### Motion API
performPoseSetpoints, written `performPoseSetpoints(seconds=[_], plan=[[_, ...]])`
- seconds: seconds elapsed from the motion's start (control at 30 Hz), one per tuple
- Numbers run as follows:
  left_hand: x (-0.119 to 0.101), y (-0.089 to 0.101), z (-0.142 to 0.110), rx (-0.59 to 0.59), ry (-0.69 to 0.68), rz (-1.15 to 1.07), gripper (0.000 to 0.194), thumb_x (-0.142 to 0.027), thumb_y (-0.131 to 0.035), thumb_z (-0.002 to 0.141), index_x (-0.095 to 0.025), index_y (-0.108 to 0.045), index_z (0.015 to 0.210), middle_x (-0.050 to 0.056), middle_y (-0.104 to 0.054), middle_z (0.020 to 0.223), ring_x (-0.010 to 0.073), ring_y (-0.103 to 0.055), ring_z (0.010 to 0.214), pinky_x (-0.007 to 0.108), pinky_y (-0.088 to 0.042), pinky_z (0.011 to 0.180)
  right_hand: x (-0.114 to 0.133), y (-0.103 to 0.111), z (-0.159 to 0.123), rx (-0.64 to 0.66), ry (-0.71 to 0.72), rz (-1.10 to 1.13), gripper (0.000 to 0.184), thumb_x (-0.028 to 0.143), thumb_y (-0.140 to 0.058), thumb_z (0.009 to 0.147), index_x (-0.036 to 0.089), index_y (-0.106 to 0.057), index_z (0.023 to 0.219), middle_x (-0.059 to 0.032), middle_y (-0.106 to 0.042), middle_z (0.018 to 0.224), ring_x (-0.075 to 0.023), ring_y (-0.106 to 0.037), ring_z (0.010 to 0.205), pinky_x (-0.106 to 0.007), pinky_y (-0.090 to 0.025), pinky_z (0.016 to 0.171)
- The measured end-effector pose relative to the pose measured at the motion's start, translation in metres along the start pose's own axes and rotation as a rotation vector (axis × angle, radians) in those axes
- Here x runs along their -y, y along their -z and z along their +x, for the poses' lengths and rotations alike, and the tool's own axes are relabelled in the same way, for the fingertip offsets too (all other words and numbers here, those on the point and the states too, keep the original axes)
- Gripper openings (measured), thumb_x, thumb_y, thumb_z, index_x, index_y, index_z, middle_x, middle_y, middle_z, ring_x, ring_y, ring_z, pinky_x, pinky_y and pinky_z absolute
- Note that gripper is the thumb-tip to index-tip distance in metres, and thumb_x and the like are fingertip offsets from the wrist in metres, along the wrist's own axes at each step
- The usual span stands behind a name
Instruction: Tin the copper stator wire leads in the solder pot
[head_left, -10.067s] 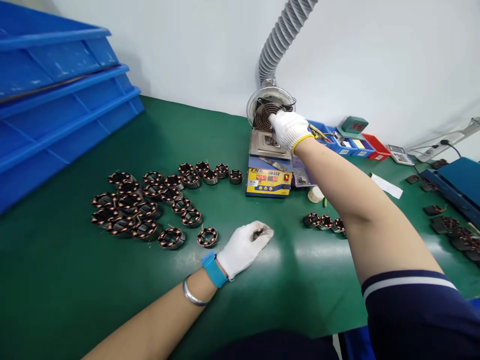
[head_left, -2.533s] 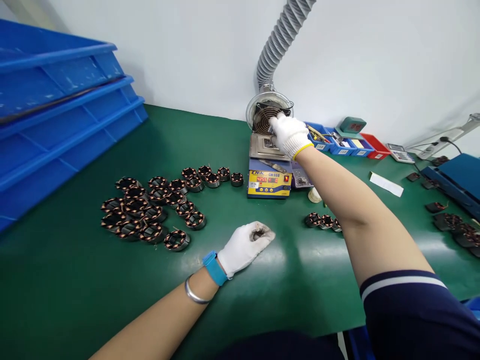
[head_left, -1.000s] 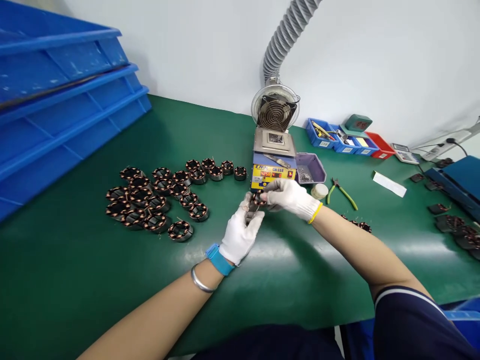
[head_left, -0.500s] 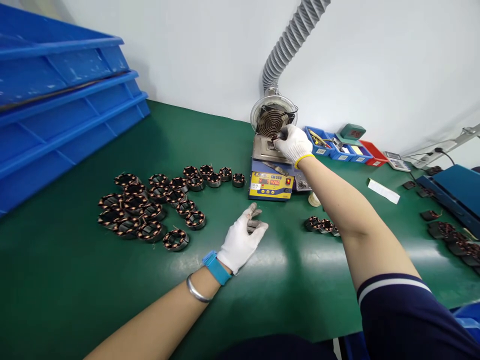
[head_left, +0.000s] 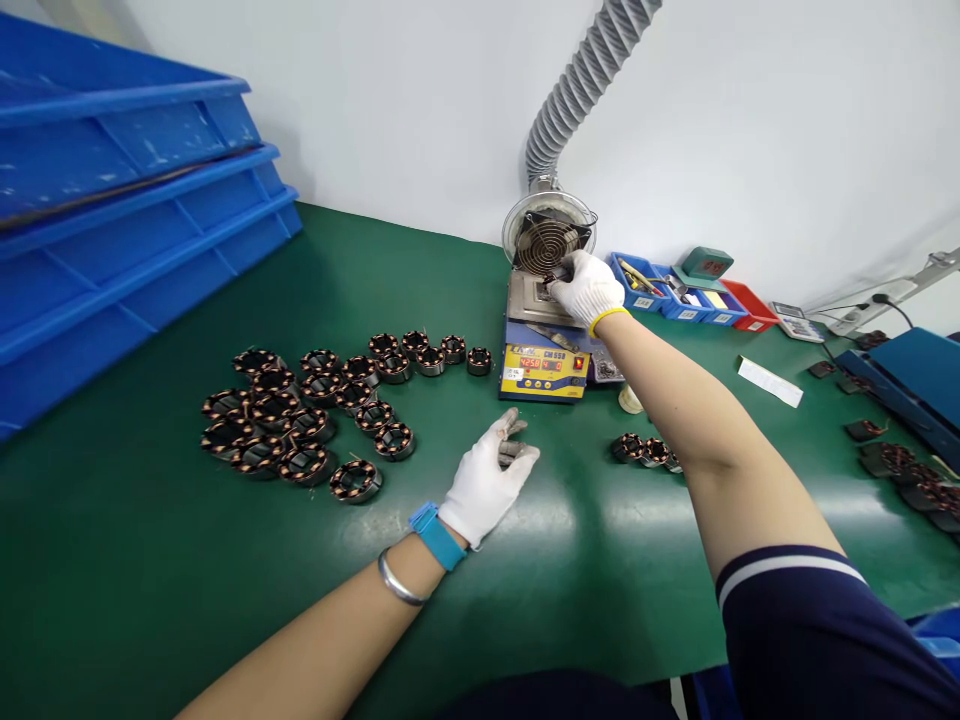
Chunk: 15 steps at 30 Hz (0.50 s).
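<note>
My right hand [head_left: 591,286], in a white glove, is closed on a small copper-wound stator [head_left: 551,280] and holds it over the metal top of the solder pot [head_left: 541,340], just in front of the round extraction fan [head_left: 548,233]. My left hand [head_left: 491,478], also gloved, rests on the green mat with its fingers loosely curled and slightly apart; nothing shows in it. A heap of wound stators [head_left: 300,420] lies to its left. Three more stators [head_left: 645,449] sit in a row under my right forearm.
Stacked blue crates [head_left: 112,220] fill the left side. A grey ribbed hose [head_left: 585,80] rises from the fan. Small blue and red parts bins [head_left: 694,295], a calculator [head_left: 795,322], a white paper strip [head_left: 769,381] and dark parts [head_left: 900,465] lie at the right.
One second ago both hands met over a stator in front of the solder pot. My right hand has since carried it up to the pot's top, and my left hand dropped to the mat.
</note>
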<state>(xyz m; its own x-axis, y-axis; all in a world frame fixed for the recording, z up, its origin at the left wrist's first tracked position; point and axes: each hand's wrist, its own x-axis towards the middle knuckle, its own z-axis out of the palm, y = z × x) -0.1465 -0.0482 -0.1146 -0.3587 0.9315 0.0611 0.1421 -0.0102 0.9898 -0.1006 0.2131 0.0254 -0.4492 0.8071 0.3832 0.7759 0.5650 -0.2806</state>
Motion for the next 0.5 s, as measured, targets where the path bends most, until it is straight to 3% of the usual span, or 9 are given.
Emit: performPoseSetpoints(seconds=[0.13, 0.37, 0.5], plan=[[0.000, 0.000, 0.001, -0.005, 0.003, -0.020, 0.061, -0.034, -0.062, 0.080, -0.015, -0.044, 0.136, 0.013, -0.063, 0.122, 0.0156, -0.066, 0.087, 0.032, -0.055, 0.081, -0.001, 0.005, 0.003, -0.024, 0.005, 0.013, 0.039, 0.037, -0.059, 0.076, 0.016, -0.062, 0.109, -0.0095, -0.067, 0.106, -0.0276, -0.061, 0.100, -0.047, -0.048, 0.092], [-0.002, -0.001, 0.000, -0.013, -0.001, -0.013, 0.060, -0.032, -0.063, 0.079, -0.015, -0.046, 0.134, 0.014, -0.064, 0.120, 0.0154, -0.067, 0.083, 0.032, -0.056, 0.079, -0.002, -0.001, -0.001, -0.008, 0.005, -0.004, 0.040, 0.039, -0.063, 0.074, 0.018, -0.062, 0.108, -0.0087, -0.067, 0.106, -0.0294, -0.061, 0.100, -0.048, -0.049, 0.090], [0.001, 0.000, 0.000, -0.019, -0.017, -0.026, 0.059, -0.032, -0.063, 0.078, -0.016, -0.047, 0.133, 0.013, -0.065, 0.120, 0.0153, -0.067, 0.082, 0.031, -0.056, 0.078, -0.001, 0.012, -0.005, -0.029, -0.012, 0.088, 0.040, 0.038, -0.061, 0.076, 0.016, -0.062, 0.109, -0.0097, -0.067, 0.107, -0.0269, -0.062, 0.102, -0.045, -0.048, 0.093]])
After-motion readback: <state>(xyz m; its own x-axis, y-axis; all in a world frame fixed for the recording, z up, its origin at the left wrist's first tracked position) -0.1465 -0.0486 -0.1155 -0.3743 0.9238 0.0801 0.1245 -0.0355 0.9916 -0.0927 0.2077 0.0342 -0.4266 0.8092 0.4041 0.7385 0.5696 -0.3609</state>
